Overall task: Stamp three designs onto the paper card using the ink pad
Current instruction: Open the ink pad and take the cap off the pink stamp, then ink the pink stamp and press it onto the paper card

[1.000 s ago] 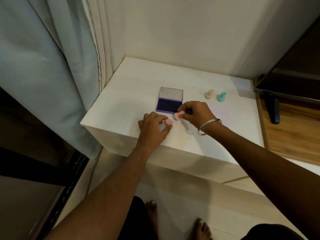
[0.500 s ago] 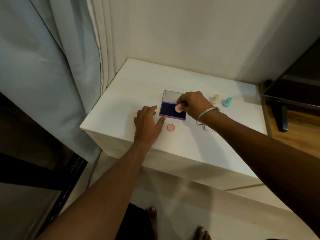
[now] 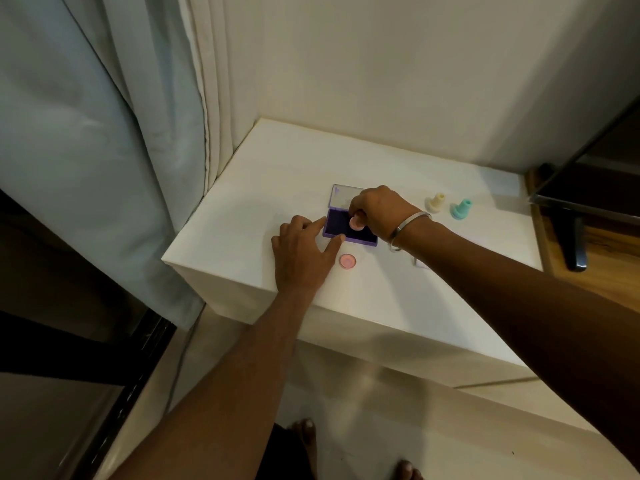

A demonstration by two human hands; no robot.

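A purple ink pad lies open on the white table, its clear lid folded back. My right hand grips a pink stamp and holds it down on the dark pad. My left hand rests flat on the table with spread fingers touching the pad's near left edge. A round pink cap lies just in front of the pad. A corner of the paper card peeks out from under my right forearm.
A cream stamp and a teal stamp stand upright at the back right of the table. A curtain hangs to the left. A dark screen on a stand is at the right. My feet show below.
My right hand carried the pink stamp from the table front onto the ink pad. My left hand let go of the pink cap, left it on the table, and moved to the pad's edge.
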